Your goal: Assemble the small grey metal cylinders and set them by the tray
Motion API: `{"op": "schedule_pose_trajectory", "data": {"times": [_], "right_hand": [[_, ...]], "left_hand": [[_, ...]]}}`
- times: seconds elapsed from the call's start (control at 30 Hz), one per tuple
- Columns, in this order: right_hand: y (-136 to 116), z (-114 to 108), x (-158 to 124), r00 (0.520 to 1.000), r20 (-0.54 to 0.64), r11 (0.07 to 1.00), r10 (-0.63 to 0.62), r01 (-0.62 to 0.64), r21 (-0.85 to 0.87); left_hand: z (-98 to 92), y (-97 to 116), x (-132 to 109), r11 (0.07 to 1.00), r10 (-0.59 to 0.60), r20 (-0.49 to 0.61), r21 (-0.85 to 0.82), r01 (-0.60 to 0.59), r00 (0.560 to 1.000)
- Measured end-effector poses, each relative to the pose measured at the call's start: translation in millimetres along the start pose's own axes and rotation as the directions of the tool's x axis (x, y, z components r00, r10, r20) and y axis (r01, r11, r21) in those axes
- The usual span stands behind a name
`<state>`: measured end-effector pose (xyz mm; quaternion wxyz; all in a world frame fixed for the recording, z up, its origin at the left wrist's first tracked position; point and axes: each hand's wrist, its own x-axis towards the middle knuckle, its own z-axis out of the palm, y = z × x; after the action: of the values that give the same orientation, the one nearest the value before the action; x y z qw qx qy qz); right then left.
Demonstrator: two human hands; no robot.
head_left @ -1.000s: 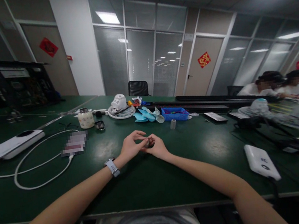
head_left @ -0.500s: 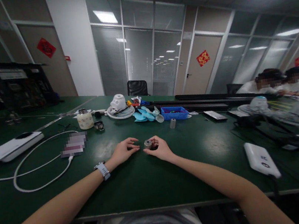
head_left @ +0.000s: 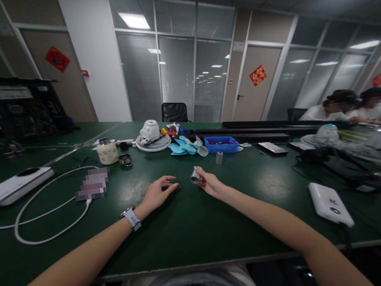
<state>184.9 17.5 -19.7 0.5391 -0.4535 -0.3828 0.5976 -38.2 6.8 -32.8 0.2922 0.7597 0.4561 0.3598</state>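
Observation:
My right hand [head_left: 209, 183] is raised a little off the green table [head_left: 188, 224], with its fingers pinched around a small silver cylindrical part [head_left: 195, 176]. My left hand [head_left: 157, 193], with a watch [head_left: 131, 217] on the wrist, rests on the table just left of it. Its fingers are curled and loosely apart, and nothing shows in them.
Behind the hands lie a white fan housing [head_left: 152, 136], light blue fan blades [head_left: 187, 146], a blue tray [head_left: 222, 144], a pale jar [head_left: 107, 151] and a small grey cylinder [head_left: 219, 158]. A white cable [head_left: 40, 215] loops at left. A white device [head_left: 328, 198] sits at right. People sit far right.
The hands have come apart. My right hand has lifted the silver part and moved it slightly right, while my left hand settled onto the table.

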Motion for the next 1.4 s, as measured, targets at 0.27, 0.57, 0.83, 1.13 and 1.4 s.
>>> {"op": "schedule_pose_trajectory", "data": {"times": [0.27,0.57,0.83,1.13,1.4], "right_hand": [[-16.3,-41.2,-14.5,0.882,0.224,0.747,-0.415,0.471,-0.468],[-64.4,-184.1,57.4,0.685,-0.261,0.485,-0.68,0.153,-0.861],[-58.4,-205.5,70.1,0.73,-0.316,0.494,-0.606,0.034,-0.869],[-36.2,-75.6,0.4,0.569,0.344,-0.074,-0.747,0.442,-0.894],[12.8,28.6,-11.3,0.669,0.565,-0.028,-0.482,0.633,-0.774]], "left_hand": [[-0.1,5.5,-0.7,1.0,-0.016,-0.041,-0.003,0.016,0.999],[0.1,6.3,-1.0,0.996,-0.062,-0.112,0.05,0.068,0.992],[-0.7,4.9,-1.1,0.997,-0.067,-0.122,0.037,0.072,0.99],[-0.7,5.1,0.4,0.991,-0.122,-0.248,0.023,0.132,0.961],[0.9,-3.9,3.8,0.995,-0.082,-0.275,0.028,0.093,0.958]]}}
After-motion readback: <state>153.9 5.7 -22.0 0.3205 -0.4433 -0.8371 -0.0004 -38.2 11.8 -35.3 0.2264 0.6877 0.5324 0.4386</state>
